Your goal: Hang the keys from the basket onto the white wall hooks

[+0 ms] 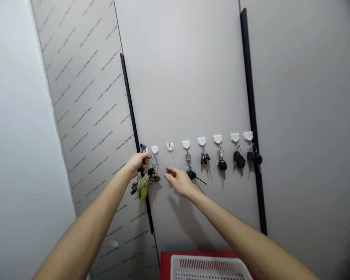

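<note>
My left hand (pixel 138 164) is closed on a bunch of keys at the left end of the row of hooks. Beneath it dangle a yellow-green fob (pixel 142 192) and a pale patterned piece. Just to its right, another key bunch (pixel 154 177) with a metal ring hangs from a white hook (pixel 154 150). My right hand (pixel 179 181) is held before the panel, thumb and fingers slightly apart, with nothing between them. Above it is a bare white hook (pixel 170 147). Behind its wrist hangs a black-headed key (pixel 196 175) on a metal clasp.
Several more key sets, such as small keys (pixel 205 158) and a black car key (pixel 222 165), hang to the right. Long black handles (pixel 250 85) run down the panel edges. A white basket (pixel 210 257) sits on a red surface (pixel 165 262) below.
</note>
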